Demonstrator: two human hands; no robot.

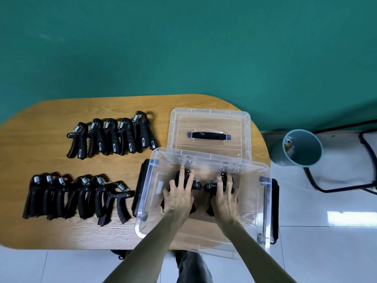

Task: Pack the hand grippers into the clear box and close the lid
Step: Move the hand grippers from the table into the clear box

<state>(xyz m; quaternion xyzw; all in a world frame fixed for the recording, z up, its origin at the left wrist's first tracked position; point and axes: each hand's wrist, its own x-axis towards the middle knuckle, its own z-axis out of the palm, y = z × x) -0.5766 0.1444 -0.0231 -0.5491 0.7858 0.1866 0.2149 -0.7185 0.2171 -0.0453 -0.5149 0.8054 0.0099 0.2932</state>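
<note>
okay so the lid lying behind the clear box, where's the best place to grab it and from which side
Probably by its dark handle, from above. The lid lies flat on the table with the handle bar across its middle, facing up and uncovered. The clear box blocks the lid's near edge, so an edge grip there looks awkward.

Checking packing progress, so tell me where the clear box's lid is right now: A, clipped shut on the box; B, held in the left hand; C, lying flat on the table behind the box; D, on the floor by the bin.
C: the lid, with its dark handle, lies flat on the wooden table just behind the open clear box.
</note>
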